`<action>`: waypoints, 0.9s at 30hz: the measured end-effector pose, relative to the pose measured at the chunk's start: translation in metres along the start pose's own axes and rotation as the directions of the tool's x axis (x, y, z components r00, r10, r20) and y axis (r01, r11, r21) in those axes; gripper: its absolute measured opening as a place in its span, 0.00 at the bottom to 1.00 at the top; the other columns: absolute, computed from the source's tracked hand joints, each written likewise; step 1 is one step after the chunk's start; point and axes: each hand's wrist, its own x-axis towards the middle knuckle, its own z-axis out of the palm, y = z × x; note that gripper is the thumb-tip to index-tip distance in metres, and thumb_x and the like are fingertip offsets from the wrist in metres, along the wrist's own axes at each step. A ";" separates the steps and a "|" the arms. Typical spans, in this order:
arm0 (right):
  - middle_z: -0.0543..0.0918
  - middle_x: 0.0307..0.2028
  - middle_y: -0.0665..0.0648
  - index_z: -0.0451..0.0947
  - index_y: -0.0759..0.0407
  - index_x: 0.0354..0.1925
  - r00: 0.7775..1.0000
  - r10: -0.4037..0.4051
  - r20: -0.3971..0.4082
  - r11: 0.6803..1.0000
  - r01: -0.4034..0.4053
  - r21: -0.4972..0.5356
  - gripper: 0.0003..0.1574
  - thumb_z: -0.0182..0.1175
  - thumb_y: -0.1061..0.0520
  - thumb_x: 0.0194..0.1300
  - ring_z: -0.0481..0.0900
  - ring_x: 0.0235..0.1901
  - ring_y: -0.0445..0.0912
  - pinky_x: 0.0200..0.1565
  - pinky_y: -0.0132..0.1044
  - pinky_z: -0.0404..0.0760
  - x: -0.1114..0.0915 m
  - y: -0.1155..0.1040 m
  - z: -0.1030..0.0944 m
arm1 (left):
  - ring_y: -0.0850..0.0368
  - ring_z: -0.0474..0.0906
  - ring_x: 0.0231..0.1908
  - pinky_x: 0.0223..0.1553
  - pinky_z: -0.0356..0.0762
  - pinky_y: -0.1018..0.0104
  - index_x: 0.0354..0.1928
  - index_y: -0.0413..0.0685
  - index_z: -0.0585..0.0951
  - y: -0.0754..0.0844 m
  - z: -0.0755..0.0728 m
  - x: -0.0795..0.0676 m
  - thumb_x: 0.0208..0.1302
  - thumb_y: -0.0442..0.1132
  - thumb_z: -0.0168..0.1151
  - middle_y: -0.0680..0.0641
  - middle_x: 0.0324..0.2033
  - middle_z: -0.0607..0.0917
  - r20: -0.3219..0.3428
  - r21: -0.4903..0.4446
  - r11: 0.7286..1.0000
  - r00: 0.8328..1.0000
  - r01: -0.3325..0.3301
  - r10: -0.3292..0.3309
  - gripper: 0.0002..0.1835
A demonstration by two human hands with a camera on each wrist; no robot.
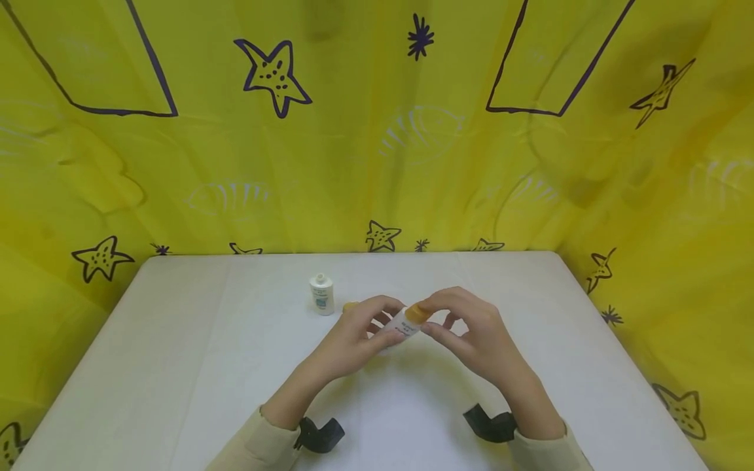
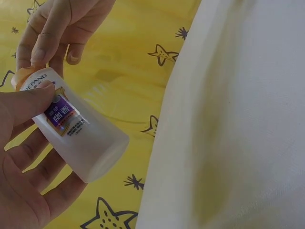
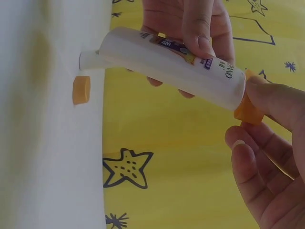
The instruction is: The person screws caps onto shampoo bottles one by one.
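A white bottle [image 2: 90, 138] with a purple and gold label is held tilted above the table. My left hand [image 1: 359, 333] grips its body, thumb across the label and fingers behind. At the bottle's top sits an orange cap [image 3: 249, 107], pinched between the thumb and fingers of my right hand [image 1: 483, 333]. Whether the cap is loose on the neck, I cannot tell. Behind my left hand a second white bottle [image 1: 321, 294] stands upright, its neck uncovered. Another orange cap [image 3: 81, 90] lies on the table near that bottle, partly hidden by my left hand in the head view.
The white-covered table [image 1: 194, 340] runs back to a yellow curtain [image 1: 341, 163] printed with stars and fish, which also hangs along both sides. Each wrist wears a black strap mount [image 1: 321, 435].
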 end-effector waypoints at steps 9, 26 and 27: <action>0.85 0.43 0.47 0.84 0.53 0.48 1.000 -0.010 0.003 1.000 0.011 -0.006 0.23 0.76 0.63 0.53 0.80 0.39 0.42 0.35 0.25 0.80 0.000 0.001 -0.001 | 0.53 0.83 0.45 0.45 0.83 0.57 0.55 0.54 0.78 0.000 -0.003 0.002 0.65 0.38 0.67 0.55 0.48 0.85 -0.020 0.010 1.000 1.000 -0.018 0.018 0.17; 0.85 0.49 0.50 0.82 0.49 0.37 1.000 -0.021 -0.021 1.000 0.021 -0.011 0.19 0.79 0.59 0.48 0.83 0.46 0.44 0.50 0.26 0.78 -0.002 0.000 -0.002 | 0.59 0.80 0.47 0.48 0.81 0.64 0.56 0.59 0.79 0.004 0.003 -0.002 0.67 0.43 0.66 0.61 0.50 0.83 0.040 0.002 0.999 0.999 -0.036 0.036 0.16; 0.85 0.49 0.50 0.81 0.49 0.37 0.999 -0.025 -0.021 1.000 0.024 -0.005 0.19 0.79 0.59 0.49 0.84 0.45 0.44 0.50 0.26 0.78 -0.002 0.000 -0.002 | 0.59 0.80 0.47 0.47 0.81 0.64 0.56 0.59 0.79 0.004 0.003 -0.001 0.67 0.43 0.66 0.60 0.50 0.83 0.040 0.005 0.999 0.998 -0.040 0.040 0.16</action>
